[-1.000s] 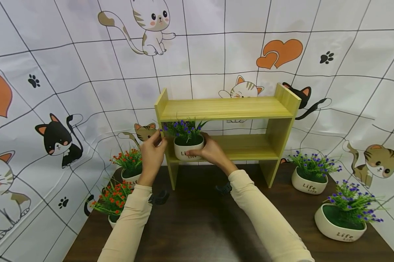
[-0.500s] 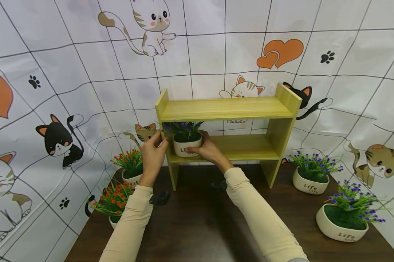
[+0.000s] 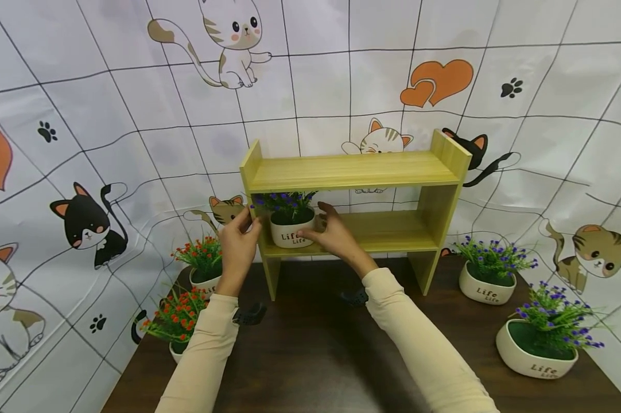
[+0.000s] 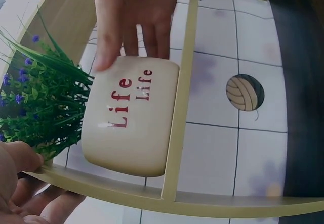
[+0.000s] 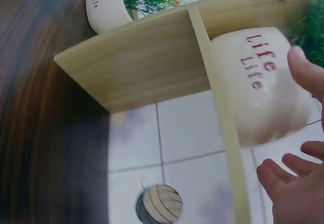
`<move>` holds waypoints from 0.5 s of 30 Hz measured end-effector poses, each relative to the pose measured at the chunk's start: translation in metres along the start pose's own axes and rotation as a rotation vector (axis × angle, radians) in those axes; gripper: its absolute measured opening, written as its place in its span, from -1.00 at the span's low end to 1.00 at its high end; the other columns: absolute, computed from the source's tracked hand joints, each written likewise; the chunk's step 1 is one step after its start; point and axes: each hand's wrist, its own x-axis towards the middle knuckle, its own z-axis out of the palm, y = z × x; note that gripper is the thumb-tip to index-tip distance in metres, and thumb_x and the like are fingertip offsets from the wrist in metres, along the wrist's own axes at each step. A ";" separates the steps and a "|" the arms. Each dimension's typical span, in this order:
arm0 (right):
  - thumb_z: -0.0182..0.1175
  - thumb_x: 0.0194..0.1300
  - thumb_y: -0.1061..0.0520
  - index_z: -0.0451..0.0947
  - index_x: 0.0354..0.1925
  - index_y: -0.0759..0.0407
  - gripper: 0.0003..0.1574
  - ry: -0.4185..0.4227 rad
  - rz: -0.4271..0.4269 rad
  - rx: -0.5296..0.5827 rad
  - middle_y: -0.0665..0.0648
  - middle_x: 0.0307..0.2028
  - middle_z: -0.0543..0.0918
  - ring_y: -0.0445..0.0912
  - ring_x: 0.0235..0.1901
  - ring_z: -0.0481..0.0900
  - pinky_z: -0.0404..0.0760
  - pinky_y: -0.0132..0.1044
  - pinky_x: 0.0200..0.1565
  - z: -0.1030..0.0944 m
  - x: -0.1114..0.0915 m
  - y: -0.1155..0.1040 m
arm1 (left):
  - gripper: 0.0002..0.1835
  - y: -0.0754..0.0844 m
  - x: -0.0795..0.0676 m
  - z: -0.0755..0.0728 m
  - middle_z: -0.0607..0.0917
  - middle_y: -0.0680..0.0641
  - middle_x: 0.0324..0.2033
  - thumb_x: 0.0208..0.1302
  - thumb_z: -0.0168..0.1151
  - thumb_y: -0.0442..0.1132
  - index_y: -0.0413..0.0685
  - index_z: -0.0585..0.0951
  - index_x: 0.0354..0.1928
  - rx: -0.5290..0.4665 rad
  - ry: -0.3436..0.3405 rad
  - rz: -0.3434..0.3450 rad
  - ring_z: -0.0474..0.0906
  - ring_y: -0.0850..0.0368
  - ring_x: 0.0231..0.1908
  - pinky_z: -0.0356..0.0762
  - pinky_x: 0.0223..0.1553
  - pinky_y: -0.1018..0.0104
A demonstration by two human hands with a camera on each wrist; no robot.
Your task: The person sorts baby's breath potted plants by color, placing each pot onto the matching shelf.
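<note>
A white oval flower pot [image 3: 290, 232] lettered "Life", with purple flowers and green leaves, stands upright at the left end of the lower tier of a light wooden shelf [image 3: 352, 171]. My left hand [image 3: 237, 244] pinches the shelf's left side panel, thumb inside and fingers outside, as the left wrist view shows. At the pot's right, my right hand [image 3: 338, 235] has its fingers spread. The right wrist view has that thumb close by the pot's front, while the other fingers [image 5: 276, 178] stand apart from the pot. The upper tier hides the flower tops in the head view.
Two pots with orange-red flowers, a rear one [image 3: 204, 281] and a front one [image 3: 176, 315], stand left on the dark wooden table [image 3: 310, 355]. On the right are two purple-flowered pots, one behind [image 3: 488, 289] and one nearer [image 3: 535, 355]. A cat-patterned wall covering [image 3: 321, 86] rises behind.
The flower pot has moved back and slightly up onto the lower tier. My right hand, which gripped it, has loosened and spread its fingers. My left hand stays at the side panel.
</note>
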 end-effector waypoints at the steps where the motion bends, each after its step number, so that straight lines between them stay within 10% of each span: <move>1: 0.46 0.41 -0.05 -0.01 0.69 0.25 0.20 0.015 -0.009 -0.026 0.35 0.64 0.17 0.31 0.56 0.31 0.45 0.22 0.49 -0.005 -0.003 0.000 | -0.59 0.000 0.000 0.000 0.76 -0.36 0.11 0.48 0.25 -0.43 -0.27 0.66 0.32 0.001 0.001 0.001 0.75 -0.23 0.14 0.73 0.10 -0.03; 8: 0.38 0.49 0.03 0.56 0.30 0.32 -0.42 0.153 -0.114 -0.170 0.34 0.16 0.72 0.21 0.15 0.73 0.70 0.08 0.24 -0.043 -0.030 -0.007 | -0.64 0.000 -0.001 -0.001 0.79 -0.33 0.08 0.46 0.27 -0.43 -0.25 0.72 0.25 0.023 0.010 0.003 0.76 -0.19 0.13 0.75 0.08 -0.03; 15: 0.35 0.49 0.16 0.77 -0.06 0.22 -0.83 0.275 -0.247 -0.286 0.19 -0.22 0.84 -0.01 -0.31 0.75 0.69 -0.25 -0.22 -0.090 -0.067 -0.020 | -0.63 0.001 0.000 0.001 0.78 -0.34 0.08 0.46 0.26 -0.43 -0.26 0.71 0.26 0.013 0.007 0.005 0.76 -0.20 0.12 0.73 0.08 -0.02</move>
